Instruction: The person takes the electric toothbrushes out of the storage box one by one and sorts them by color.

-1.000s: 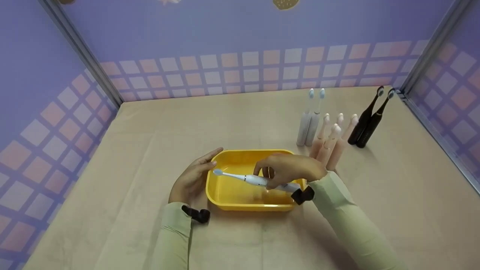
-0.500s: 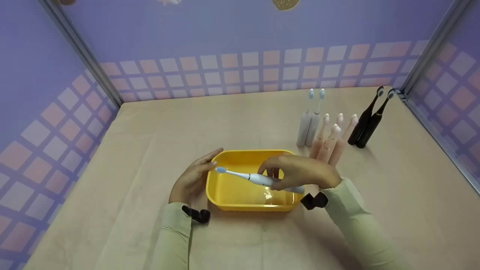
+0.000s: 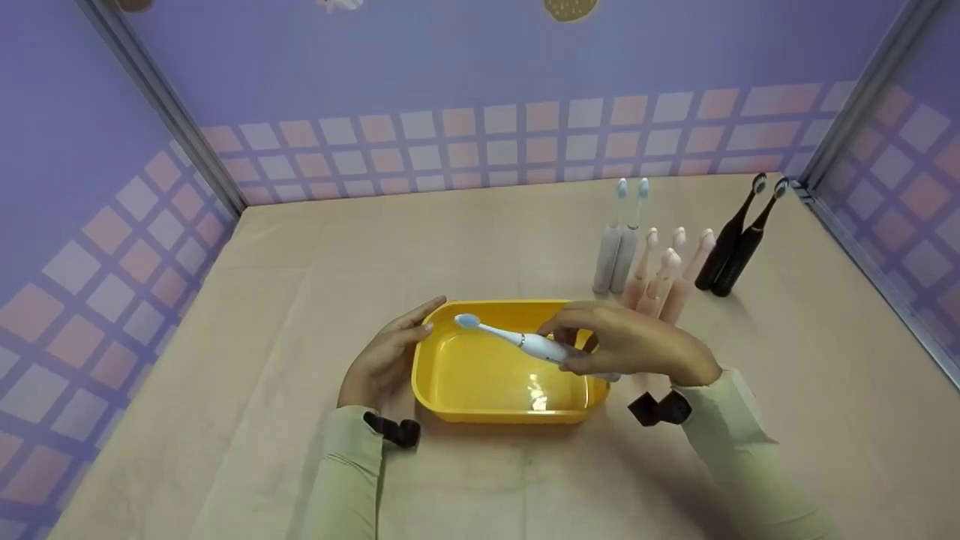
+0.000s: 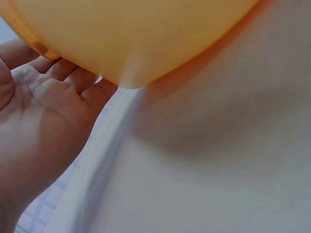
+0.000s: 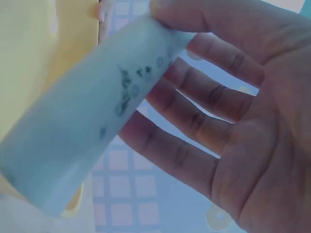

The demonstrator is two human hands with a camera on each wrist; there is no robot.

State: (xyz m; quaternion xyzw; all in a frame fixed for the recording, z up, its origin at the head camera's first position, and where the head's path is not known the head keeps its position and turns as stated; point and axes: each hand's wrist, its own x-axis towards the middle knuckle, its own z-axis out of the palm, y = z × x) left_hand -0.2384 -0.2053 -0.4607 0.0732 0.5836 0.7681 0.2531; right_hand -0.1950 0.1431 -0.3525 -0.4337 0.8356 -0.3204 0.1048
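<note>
My right hand (image 3: 637,343) holds a white electric toothbrush (image 3: 544,347) by its handle, thumb on one side and fingers on the other. Tilted, its pale blue head points left, above the yellow plastic box (image 3: 480,416). In the right wrist view the thick white handle (image 5: 82,107) crosses the left side, with dark marks on it. At the box's left end, my left hand (image 3: 382,356) grips the wall, the thumb at the rim and the fingers along the outside. The left wrist view has those fingers partly hidden behind the box (image 4: 136,39).
Several pink electric toothbrushes (image 3: 675,300) stand upright just right of the box. Behind them are two white ones (image 3: 609,259), and further right two black ones (image 3: 739,259). Walls with a tile pattern enclose the cloth-covered table (image 3: 360,247) at the back and sides.
My right hand has moved right and slightly up with the toothbrush, whose head now sits further inside the box's left rim. The left hand and the box have stayed put.
</note>
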